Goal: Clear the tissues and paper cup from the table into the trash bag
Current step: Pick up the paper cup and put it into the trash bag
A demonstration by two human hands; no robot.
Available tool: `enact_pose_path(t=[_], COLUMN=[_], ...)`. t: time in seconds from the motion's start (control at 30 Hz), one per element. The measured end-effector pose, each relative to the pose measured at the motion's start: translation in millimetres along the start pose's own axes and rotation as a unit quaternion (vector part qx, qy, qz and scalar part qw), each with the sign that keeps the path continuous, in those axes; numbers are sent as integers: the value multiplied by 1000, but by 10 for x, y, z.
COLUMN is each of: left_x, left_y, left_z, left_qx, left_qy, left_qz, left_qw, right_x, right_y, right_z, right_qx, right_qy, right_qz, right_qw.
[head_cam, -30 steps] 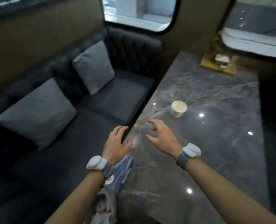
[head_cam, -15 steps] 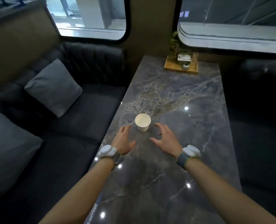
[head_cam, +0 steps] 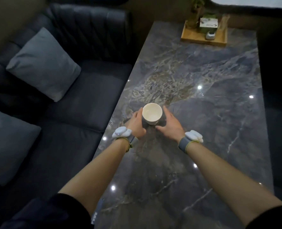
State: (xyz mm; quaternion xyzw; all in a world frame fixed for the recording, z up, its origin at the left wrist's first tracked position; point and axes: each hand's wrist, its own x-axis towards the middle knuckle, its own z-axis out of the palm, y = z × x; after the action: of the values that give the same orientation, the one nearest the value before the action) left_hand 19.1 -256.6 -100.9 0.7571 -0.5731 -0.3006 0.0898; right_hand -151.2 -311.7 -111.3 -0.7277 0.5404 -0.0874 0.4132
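A white paper cup (head_cam: 152, 114) stands upright and empty on the grey marble table (head_cam: 203, 129), near its left edge. My left hand (head_cam: 137, 125) is cupped at the cup's left side, fingertips at its wall. On the other side, my right hand (head_cam: 170, 124) has its fingers spread close to the cup. Neither hand is closed around it. A sliver of the printed trash bag (head_cam: 94, 218) shows at the table's left edge under my left forearm. No loose tissues are in view.
A dark sofa (head_cam: 87, 103) with grey cushions (head_cam: 44, 63) runs along the table's left side. At the table's far end a wooden tray (head_cam: 201, 37) holds a plant, a box and a small object. Dark seating lies to the right.
Both hands have moved forward from short of the cup to either side of it. The view has tilted down and closer to the table.
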Motion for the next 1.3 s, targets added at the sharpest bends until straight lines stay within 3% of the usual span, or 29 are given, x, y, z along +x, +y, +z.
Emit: enact_pose_path(t=[0.17,0.3,0.4,0.5,0.63,0.73,1.0,1.3], left_x=[68,-141,-442,-844,-1706,-2128,-3833,-4980], left_y=[63,3,-267,-511,-1083,-1259,-2303,-3141], left_z=[128,58,9,-49,-157,-167,79,801], left_qx=[-96,-138,-169,-191,-241,-262,-298,-323], left_qy=[41,112,158,156,219,219,308,335], left_qz=[-14,4,-28,-49,-77,-96,-230,-342], left_qw=[994,984,973,968,942,935,874,816], right_x=[52,-94,-284,-481,-960,-1171,-2184,-3029], right_y=[-25,-168,-407,-605,-1041,-1135,-1754,-1759], right_z=[111,206,401,663,1263,1518,2868,4136], right_qx=[35,59,75,76,75,92,41,11], right_qy=[7,44,13,-5,-78,-99,-230,-337], right_qz=[8,-49,-91,-125,-177,-196,-271,-280], right_qw=[999,996,993,989,978,971,934,899])
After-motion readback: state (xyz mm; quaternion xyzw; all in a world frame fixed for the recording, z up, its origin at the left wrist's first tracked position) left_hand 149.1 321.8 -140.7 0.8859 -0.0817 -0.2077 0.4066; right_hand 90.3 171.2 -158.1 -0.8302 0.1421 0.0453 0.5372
